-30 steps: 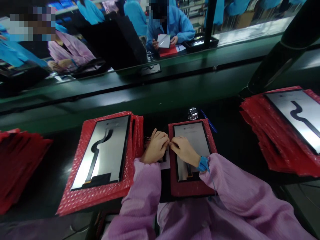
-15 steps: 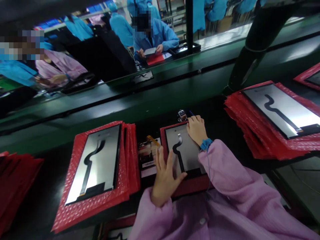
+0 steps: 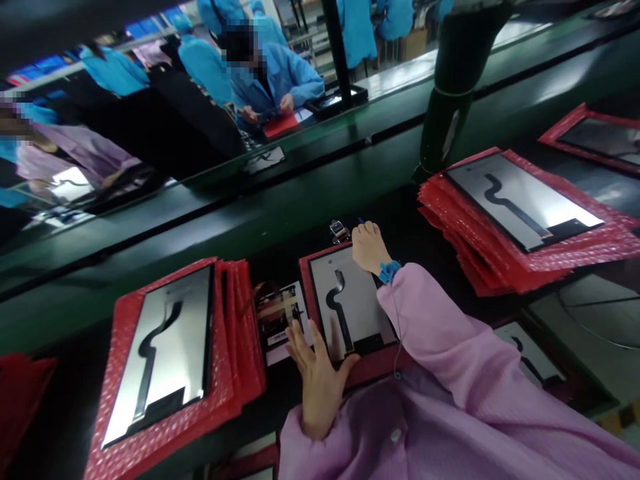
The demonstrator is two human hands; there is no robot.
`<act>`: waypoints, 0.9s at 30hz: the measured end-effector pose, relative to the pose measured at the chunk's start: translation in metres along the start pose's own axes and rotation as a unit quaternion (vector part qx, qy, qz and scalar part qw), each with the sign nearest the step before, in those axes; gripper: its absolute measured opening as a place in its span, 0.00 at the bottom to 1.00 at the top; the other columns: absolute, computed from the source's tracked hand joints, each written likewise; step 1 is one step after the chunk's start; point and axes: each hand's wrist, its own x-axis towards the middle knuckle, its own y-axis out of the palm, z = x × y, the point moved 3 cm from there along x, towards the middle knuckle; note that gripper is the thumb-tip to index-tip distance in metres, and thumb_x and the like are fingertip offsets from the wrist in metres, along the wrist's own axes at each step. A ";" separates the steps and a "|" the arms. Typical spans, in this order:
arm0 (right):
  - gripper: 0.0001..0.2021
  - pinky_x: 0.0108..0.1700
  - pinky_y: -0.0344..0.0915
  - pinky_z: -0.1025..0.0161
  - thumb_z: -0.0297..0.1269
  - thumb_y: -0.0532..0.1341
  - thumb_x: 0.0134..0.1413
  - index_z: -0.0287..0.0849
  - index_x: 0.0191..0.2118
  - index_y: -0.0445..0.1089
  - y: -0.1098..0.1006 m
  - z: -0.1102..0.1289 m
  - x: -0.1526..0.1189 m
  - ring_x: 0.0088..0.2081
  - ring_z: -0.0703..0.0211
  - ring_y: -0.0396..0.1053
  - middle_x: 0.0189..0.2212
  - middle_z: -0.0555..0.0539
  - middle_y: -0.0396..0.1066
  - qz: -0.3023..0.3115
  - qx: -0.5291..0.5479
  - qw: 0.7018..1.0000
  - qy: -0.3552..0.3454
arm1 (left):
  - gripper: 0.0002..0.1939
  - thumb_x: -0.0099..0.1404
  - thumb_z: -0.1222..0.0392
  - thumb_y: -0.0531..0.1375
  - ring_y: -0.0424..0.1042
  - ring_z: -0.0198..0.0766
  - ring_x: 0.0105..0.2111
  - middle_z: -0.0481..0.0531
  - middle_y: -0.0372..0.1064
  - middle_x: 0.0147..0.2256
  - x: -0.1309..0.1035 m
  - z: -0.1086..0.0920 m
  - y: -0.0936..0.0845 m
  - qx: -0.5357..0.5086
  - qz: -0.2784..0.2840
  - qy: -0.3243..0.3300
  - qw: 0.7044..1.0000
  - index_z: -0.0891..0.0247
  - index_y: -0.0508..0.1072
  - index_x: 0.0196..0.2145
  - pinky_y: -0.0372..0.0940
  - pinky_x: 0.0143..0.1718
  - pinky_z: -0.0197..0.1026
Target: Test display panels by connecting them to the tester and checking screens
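Note:
A grey display panel [image 3: 363, 307] with a curved black ribbon cable lies on a red pad [image 3: 310, 280] in front of me. My left hand [image 3: 320, 380] rests at the panel's lower left edge, fingers spread, holding nothing. At the panel's top right corner is my right hand [image 3: 369, 247], its fingers curled; what they hold, if anything, is hidden, though a small blue tip shows just above them. A metal clip-like piece [image 3: 339, 231] sits left of that hand. Left of the pad lies a smaller part with a label [image 3: 283, 317].
Red bubble-wrap stacks stand on the left [image 3: 235, 360] and right [image 3: 450, 233], each topped by a panel. A green rail [image 3: 300, 193] crosses behind. A dark post [image 3: 445, 127] rises at the back right. People in blue and pink work beyond.
The view has shifted, so the scene sits further left. My left hand sits slightly lower against the panel's left edge. My right hand stays at the top right corner.

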 end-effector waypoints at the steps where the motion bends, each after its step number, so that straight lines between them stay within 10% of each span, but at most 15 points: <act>1: 0.11 0.57 0.56 0.48 0.24 0.50 0.60 0.31 0.40 0.69 -0.004 -0.001 0.000 0.49 0.44 0.65 0.40 0.32 0.72 0.000 0.024 1.000 0.004 | 0.56 0.64 0.38 0.60 0.23 0.68 0.71 0.72 0.20 0.72 -0.001 0.001 0.000 -0.004 -0.008 -0.006 1.000 0.57 0.25 0.72 0.37 0.64 0.79; 7: 0.11 0.37 0.63 0.65 0.43 0.54 0.66 0.42 0.35 0.64 -0.037 0.009 -0.007 0.34 0.63 0.66 0.33 0.48 0.69 -0.041 0.261 0.964 -0.023 | 0.65 0.56 0.42 0.70 0.37 0.65 0.71 0.73 0.41 0.70 -0.004 0.003 -0.003 -0.142 -0.033 -0.087 0.985 0.58 0.29 0.72 0.38 0.68 0.73; 13: 0.16 0.30 0.57 0.67 0.49 0.68 0.50 0.42 0.31 0.66 -0.042 0.018 -0.015 0.27 0.68 0.57 0.26 0.54 0.62 -0.088 0.630 0.771 0.038 | 0.49 0.59 0.49 0.69 0.69 0.46 0.56 0.61 0.57 0.63 0.003 0.006 -0.027 -0.393 -0.157 -0.188 0.886 0.49 0.46 0.69 0.69 0.56 0.51; 19: 0.14 0.26 0.53 0.67 0.47 0.68 0.49 0.44 0.32 0.67 -0.034 0.022 -0.019 0.24 0.68 0.55 0.25 0.54 0.58 -0.076 0.647 0.755 0.079 | 0.27 0.61 0.41 0.65 0.77 0.46 0.43 0.56 0.77 0.42 0.007 0.006 -0.042 -0.430 -0.010 -0.249 0.867 0.64 0.74 0.49 0.72 0.49 0.48; 23: 0.12 0.26 0.57 0.68 0.47 0.64 0.53 0.44 0.35 0.68 -0.028 0.032 -0.025 0.26 0.67 0.60 0.27 0.53 0.61 -0.039 0.675 0.729 0.105 | 0.21 0.61 0.45 0.65 0.77 0.44 0.43 0.54 0.79 0.41 0.001 0.012 -0.081 -0.413 -0.041 -0.259 0.872 0.63 0.78 0.45 0.72 0.48 0.44; 27: 0.16 0.26 0.60 0.66 0.52 0.58 0.56 0.46 0.43 0.66 -0.014 0.047 -0.029 0.27 0.65 0.62 0.31 0.52 0.65 0.064 0.713 0.692 0.094 | 0.25 0.49 0.46 0.74 0.76 0.39 0.33 0.50 0.79 0.34 0.000 0.046 -0.143 -0.441 -0.144 -0.356 0.811 0.63 0.79 0.41 0.72 0.34 0.35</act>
